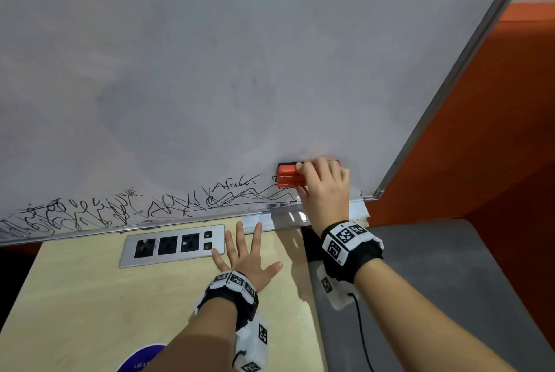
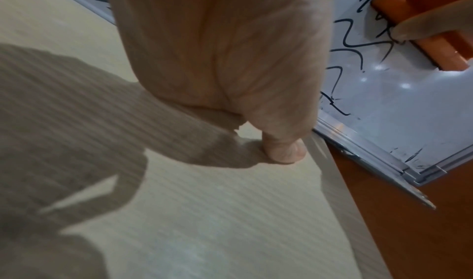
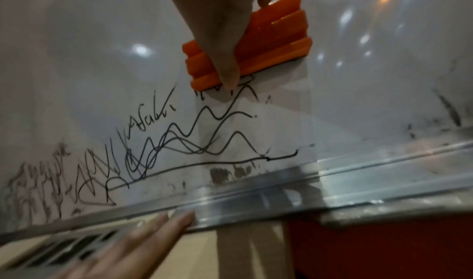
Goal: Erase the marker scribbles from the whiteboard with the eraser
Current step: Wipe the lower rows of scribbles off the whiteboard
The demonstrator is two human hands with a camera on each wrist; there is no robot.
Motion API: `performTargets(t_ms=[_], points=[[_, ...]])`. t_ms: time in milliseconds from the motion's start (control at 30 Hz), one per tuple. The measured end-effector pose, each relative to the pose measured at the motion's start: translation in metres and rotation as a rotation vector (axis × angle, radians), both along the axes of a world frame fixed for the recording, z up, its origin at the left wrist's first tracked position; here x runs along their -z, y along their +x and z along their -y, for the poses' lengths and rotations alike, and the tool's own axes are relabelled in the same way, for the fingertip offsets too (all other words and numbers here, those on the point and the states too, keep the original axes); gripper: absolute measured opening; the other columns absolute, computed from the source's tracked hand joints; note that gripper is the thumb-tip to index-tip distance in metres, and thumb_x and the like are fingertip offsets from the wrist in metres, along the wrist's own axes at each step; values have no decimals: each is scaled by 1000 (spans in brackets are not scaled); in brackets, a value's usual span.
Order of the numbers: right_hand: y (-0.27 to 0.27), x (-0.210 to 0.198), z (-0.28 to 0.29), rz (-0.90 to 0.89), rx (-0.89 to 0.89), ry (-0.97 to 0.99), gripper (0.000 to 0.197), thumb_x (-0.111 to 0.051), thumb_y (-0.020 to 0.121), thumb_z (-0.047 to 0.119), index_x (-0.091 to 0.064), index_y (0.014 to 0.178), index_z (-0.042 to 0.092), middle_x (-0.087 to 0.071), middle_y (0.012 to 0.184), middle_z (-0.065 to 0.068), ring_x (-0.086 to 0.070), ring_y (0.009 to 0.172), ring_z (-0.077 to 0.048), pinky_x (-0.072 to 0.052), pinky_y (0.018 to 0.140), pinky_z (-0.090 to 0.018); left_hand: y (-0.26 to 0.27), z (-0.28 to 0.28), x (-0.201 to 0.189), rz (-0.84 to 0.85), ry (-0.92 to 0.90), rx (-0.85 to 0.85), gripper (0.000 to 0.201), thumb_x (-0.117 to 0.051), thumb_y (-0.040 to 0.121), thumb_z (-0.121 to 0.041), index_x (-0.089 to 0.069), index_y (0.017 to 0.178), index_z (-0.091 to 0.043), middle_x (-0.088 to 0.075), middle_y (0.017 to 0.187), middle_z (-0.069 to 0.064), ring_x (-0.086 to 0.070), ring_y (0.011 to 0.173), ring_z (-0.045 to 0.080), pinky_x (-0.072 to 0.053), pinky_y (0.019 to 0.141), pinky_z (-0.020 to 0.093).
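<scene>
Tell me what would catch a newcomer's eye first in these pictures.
First, the orange eraser, gripped by the right hand and held against the whiteboard near its lower right corner. Next, the black scribbles running along the board's bottom edge, leftward from the eraser. Below them, the left hand lies flat with spread fingers on the desk, beside the socket panel.

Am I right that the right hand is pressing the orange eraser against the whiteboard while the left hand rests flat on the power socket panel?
Not quite. The right hand does press the orange eraser against the whiteboard, but the left hand lies flat with fingers spread on the wooden desk, beside the power socket panel rather than on it. The head view shows this.
</scene>
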State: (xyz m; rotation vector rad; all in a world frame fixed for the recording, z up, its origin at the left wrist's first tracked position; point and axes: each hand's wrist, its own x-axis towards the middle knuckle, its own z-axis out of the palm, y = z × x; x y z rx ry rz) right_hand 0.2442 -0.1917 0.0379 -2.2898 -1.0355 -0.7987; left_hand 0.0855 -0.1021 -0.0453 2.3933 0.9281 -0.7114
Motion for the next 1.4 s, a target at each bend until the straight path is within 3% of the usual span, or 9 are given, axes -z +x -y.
performTargets(t_ms=[67,167,333,533,700,900,1067,1233,1400], points=[[5,-4,3,60,-3,-18,36,-86,66,17,-65,95,14,-62,92,-3,-47,84,-23,-33,77,-37,0,0,0,1,0,1,97,-44,92,-69,30,149,-44,46,153,1,39,143,32,19,110,66],[7,-16,-2,36,33,145,29,-75,75,23,-65,102,15,-63,95,-3,-48,85,-24,-36,77,-38,1,0,0,1,6,-1,97,-44,92,-69,29,149,-43,45,154,1,38,144,32,19,110,66],[16,4,18,-4,-38,19,44,-87,68,17,-59,101,14,-62,98,-5,-46,86,-24,-34,77,-38,-1,0,-1,5,3,0,97,-45,92,-69,29,149,-43,47,153,0,39,143,31,20,109,66],[31,-20,33,-62,4,192,40,-83,76,20,-64,108,8,-64,107,-7,-48,95,-24,-40,78,-39,0,-1,-2,-12,-10,8,97,-44,93,-68,31,148,-43,48,152,0,40,142,31,21,109,65],[28,11,46,-197,50,13,47,-91,63,13,-64,100,9,-65,103,-8,-57,88,-33,-44,74,-41,0,0,1,-5,-5,8,97,-44,92,-70,31,148,-44,49,151,0,40,142,31,21,109,66],[23,-22,31,-144,76,189,40,-85,72,21,-64,104,9,-64,101,-6,-56,88,-28,-47,74,-40,0,0,0,-11,0,1,97,-44,92,-69,31,148,-44,48,151,-1,40,142,31,22,108,65],[20,7,40,-165,82,-14,47,-92,60,14,-65,98,12,-64,98,-4,-57,81,-28,-44,68,-35,1,0,-1,-5,-4,-2,97,-44,92,-69,30,149,-43,48,152,0,39,143,31,21,109,65],[17,5,24,-37,97,87,45,-85,65,9,-68,106,11,-64,101,-6,-53,87,-29,-39,70,-37,1,0,0,-10,-5,-2,97,-45,92,-69,31,148,-44,48,152,0,40,143,31,21,109,66],[17,38,35,60,34,-193,52,-89,59,4,-68,104,18,-61,95,-4,-46,84,-28,-36,71,-39,0,0,-1,-3,-12,-4,97,-45,92,-68,30,149,-44,48,152,0,40,142,31,21,110,66]])
